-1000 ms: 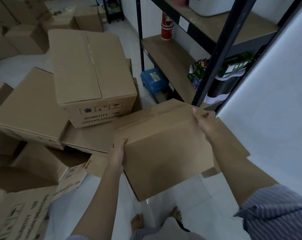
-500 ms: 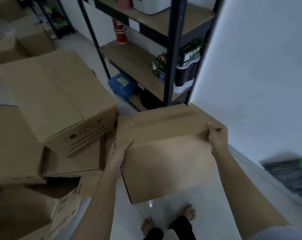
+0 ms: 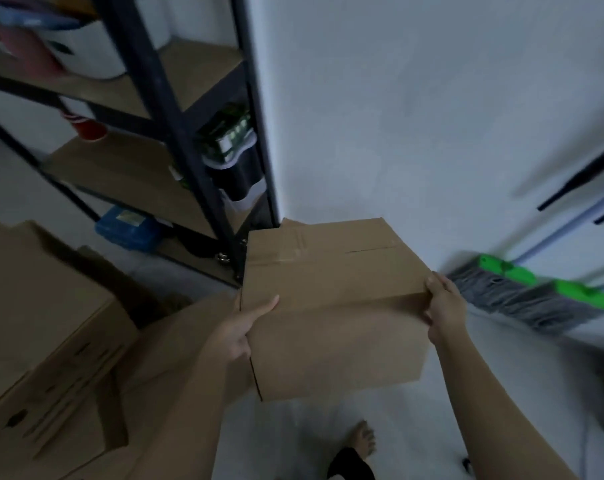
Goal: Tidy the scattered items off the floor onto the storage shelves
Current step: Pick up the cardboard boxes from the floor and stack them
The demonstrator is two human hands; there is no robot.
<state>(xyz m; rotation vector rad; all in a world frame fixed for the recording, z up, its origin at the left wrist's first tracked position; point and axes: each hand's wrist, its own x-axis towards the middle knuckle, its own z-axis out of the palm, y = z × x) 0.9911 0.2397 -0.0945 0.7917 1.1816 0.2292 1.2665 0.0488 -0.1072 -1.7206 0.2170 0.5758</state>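
Single view only, head-worn wide-angle camera, so nothing is shared with a second view. It looks forward and steeply down from the person's head, past both forearms to the white floor (image 3: 345, 410), with one bare foot (image 3: 363, 441) at the bottom edge. It faces a white wall (image 3: 415, 116) that fills the upper right. The black-framed shelves (image 3: 176, 109) run off to the upper left, seen from above and from their end. The cardboard box (image 3: 331, 306) sits near the lens at frame centre. Straight lines bow toward the edges; edges are motion-blurred.
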